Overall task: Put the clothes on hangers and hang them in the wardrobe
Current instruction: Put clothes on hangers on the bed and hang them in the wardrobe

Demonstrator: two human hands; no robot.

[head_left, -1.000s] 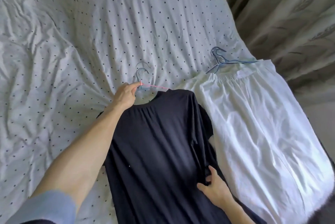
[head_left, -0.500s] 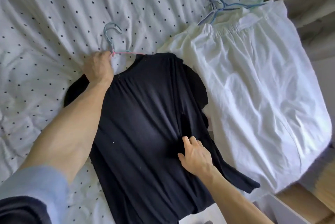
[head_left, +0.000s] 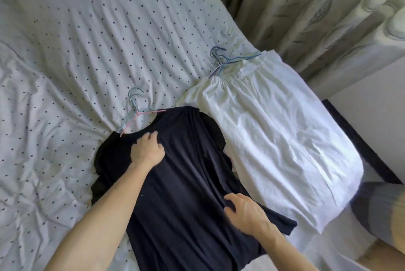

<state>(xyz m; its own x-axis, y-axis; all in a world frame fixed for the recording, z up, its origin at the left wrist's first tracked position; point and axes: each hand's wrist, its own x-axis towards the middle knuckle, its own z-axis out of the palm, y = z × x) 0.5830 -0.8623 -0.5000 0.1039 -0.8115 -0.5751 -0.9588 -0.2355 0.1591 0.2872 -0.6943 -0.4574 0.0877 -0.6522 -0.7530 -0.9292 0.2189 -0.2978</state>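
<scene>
The single head-worn camera looked steeply down from close above the polka-dot bedspread, curtains at two o'clock.

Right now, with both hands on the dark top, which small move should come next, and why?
Probably reach the left hand up to the hook of the hanger and lift. Both hanger arms seem to run into the neckline of the dark top, the hook lies free on the dotted sheet, and the right hand rests on the lower cloth, so it could steady it.
</scene>
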